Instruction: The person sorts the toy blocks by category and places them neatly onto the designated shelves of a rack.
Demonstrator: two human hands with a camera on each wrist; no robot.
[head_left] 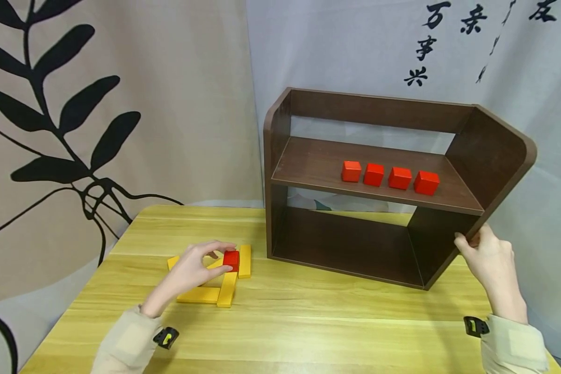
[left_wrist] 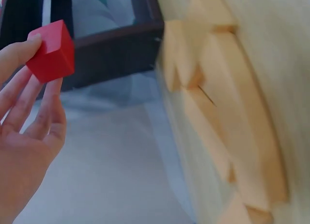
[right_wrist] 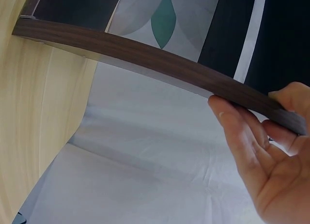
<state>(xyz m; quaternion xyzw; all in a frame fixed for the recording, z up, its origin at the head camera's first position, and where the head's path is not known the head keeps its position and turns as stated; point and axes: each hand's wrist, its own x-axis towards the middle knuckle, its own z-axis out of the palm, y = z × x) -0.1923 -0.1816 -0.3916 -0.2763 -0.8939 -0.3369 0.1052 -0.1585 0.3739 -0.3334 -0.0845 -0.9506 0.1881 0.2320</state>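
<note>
My left hand point(head_left: 225, 258) pinches a red cube point(head_left: 231, 259) between thumb and fingers, just above several flat yellow blocks point(head_left: 201, 295) lying on the wooden table point(head_left: 308, 322). The left wrist view shows that same red cube point(left_wrist: 51, 52) held at the fingertips point(left_wrist: 22, 52), with the yellow blocks point(left_wrist: 218, 88) blurred to the right. My right hand point(head_left: 469, 241) grips the lower edge of the right side panel of a dark brown shelf unit point(head_left: 318, 166). In the right wrist view its thumb point(right_wrist: 242, 132) lies against the panel edge point(right_wrist: 145, 56). Several red cubes point(head_left: 389, 176) sit in a row on the middle shelf.
The shelf unit stands at the back right of the table, and its lower compartment point(head_left: 350, 244) holds nothing. Fabric backdrops hang behind, one with a leaf print point(head_left: 65, 119). The table's right edge lies close to my right wrist.
</note>
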